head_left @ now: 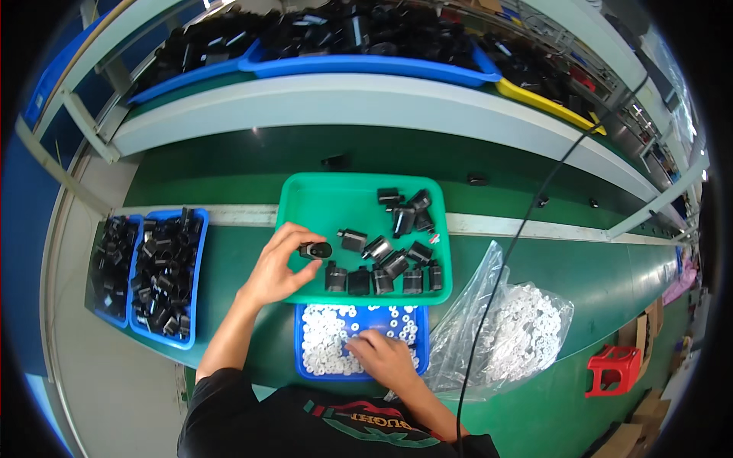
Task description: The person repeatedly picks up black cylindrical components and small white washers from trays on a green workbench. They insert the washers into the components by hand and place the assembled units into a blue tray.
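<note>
My left hand (279, 267) pinches a small black plastic housing (315, 250) between thumb and fingers, over the left side of a green tray (305, 200). Several similar black housings (393, 262) lie in that tray, some in a row along its near edge. Below it sits a blue tray (305, 370) full of small white rings (324, 340). My right hand (382, 359) is down at these rings with its fingers curled together; whatever is at the fingertips is too small to make out.
Right of the blue tray lies a clear plastic bag (527, 328) of white rings. Two blue bins (200, 267) of black parts stand at left. A shelf (343, 103) with loaded trays crosses the back. A black cable (527, 206) hangs at right, and a red stool (613, 372) stands beyond the table.
</note>
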A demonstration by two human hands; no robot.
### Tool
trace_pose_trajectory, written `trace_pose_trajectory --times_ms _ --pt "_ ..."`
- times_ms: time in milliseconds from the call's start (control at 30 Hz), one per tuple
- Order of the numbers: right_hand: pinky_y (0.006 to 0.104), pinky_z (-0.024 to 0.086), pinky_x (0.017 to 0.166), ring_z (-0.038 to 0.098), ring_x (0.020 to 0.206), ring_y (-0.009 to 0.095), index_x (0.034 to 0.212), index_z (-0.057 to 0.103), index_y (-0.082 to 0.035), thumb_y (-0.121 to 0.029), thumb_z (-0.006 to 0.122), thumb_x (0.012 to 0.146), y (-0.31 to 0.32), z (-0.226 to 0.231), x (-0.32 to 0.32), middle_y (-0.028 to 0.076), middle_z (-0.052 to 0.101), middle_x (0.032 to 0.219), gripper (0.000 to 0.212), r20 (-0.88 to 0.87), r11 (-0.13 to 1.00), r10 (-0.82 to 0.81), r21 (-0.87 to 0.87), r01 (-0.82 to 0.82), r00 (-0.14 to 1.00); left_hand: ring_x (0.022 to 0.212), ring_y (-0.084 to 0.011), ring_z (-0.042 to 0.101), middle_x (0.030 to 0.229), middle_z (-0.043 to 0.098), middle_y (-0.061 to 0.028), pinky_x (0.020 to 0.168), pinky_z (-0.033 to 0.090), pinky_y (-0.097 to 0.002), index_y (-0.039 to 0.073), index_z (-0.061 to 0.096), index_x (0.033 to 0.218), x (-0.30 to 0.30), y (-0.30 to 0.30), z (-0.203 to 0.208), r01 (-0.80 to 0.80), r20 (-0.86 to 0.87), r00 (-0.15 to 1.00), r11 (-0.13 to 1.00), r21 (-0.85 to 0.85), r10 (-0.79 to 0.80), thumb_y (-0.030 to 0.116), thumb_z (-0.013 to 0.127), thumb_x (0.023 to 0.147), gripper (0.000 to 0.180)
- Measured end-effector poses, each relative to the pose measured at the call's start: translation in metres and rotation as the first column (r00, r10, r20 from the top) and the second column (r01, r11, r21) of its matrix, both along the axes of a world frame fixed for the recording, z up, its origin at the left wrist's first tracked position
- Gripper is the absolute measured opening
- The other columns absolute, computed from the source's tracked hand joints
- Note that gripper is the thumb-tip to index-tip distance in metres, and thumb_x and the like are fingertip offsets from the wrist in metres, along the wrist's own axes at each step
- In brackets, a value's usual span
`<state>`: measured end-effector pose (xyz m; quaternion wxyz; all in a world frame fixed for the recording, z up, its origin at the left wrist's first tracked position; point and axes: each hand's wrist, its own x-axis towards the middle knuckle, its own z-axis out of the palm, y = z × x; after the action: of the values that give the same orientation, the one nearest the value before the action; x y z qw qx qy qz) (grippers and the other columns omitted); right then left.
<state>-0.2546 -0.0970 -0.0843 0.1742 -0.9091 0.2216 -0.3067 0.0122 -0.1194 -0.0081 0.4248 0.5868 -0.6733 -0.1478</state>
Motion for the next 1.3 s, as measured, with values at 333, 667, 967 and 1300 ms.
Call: trace_pose_trajectory --times_ms 333,667,967,1300 --pt "0.0292 0.05 0.05 0.062 0.059 0.017 0.094 0.069 -0.008 0.0 0.079 0.072 0.001 0.015 -0.001 0.005 0.062 0.089 0.025 0.045 0.999 0.02 0.048 -0.022 0.999 0.096 -0.0278 0.061 0.105 0.059 -0.0112 0.082 0.052 -0.0359 0.007 0.067 0.112 -0.018 0.043 -0.035 0.156 -0.117 0.98 0.987 -0.037 -0.159 0.004 0.076 0.069 0.045" --pt "0.0227 0.033 0.047 0.043 0.057 0.006 0.097 0.073 -0.008 -0.008 0.086 0.07 -0.004 0.054 0.02 0.004 0.057 0.091 0.03 0.425 0.87 -0.161 0.487 -0.075 0.891 0.089 -0.024 0.065 0.102 0.063 -0.0107 0.076 0.055 -0.0337 0.006 0.07 0.113 -0.034 0.053 -0.044 0.362 -0.264 0.882 0.919 -0.154 -0.392 0.002 0.082 0.066 0.049" --pt "0.0226 0.033 0.048 0.042 0.059 0.006 0.12 0.064 -0.008 -0.02 0.088 0.071 -0.005 0.047 0.017 0.003 0.055 0.095 0.056 0.329 0.857 -0.105 0.509 -0.082 0.939 0.084 -0.0183 0.066 0.099 0.065 -0.0081 0.075 0.055 -0.0304 0.004 0.057 0.119 -0.043 0.055 -0.06 0.38 -0.486 0.772 0.911 -0.163 -0.409 0.0 0.083 0.066 0.059" --pt "0.0254 0.041 0.055 0.051 0.069 0.012 0.114 0.067 -0.006 -0.011 0.087 0.068 0.0 0.038 0.013 0.005 0.057 0.095 0.051 0.319 0.881 -0.104 0.469 -0.061 0.942 0.089 -0.0231 0.065 0.105 0.065 -0.0093 0.077 0.055 -0.0346 0.006 0.059 0.119 -0.043 0.052 -0.059 0.437 -0.391 0.804 0.891 -0.123 -0.448 0.001 0.084 0.063 0.062"
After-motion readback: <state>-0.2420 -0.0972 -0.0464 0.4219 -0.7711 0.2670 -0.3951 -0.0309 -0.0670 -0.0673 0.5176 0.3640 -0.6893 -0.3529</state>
